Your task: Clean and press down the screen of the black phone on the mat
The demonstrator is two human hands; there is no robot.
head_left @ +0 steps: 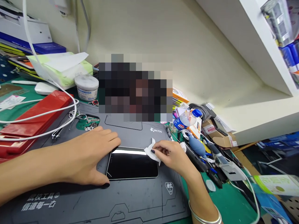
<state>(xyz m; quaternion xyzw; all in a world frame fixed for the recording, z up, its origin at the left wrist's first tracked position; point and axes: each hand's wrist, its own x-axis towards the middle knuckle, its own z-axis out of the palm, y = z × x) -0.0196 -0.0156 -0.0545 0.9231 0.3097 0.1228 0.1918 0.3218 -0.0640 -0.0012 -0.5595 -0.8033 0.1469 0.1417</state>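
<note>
A dark smartphone (133, 164) with a glossy black screen lies flat on the grey work mat (140, 199), a bright reflection along its far edge. My left hand (93, 155) braces the phone's left end, thumb at the near corner and fingers at the far one. Over the phone's right end, my right hand (171, 155) pinches a crumpled white tissue (153, 151) between thumb and fingers. The tissue overlaps the far right corner of the phone. Part of it is hidden behind my fingers.
On the left are a red case (44, 115), a white cable (76, 109), scissors (79, 116), a paste tub (87, 88) and a tissue pack (67, 70). Clutter on the right includes a Pepsi bottle (187, 119) and a blue air blower (196, 145). A pixelated patch hides the mat's back.
</note>
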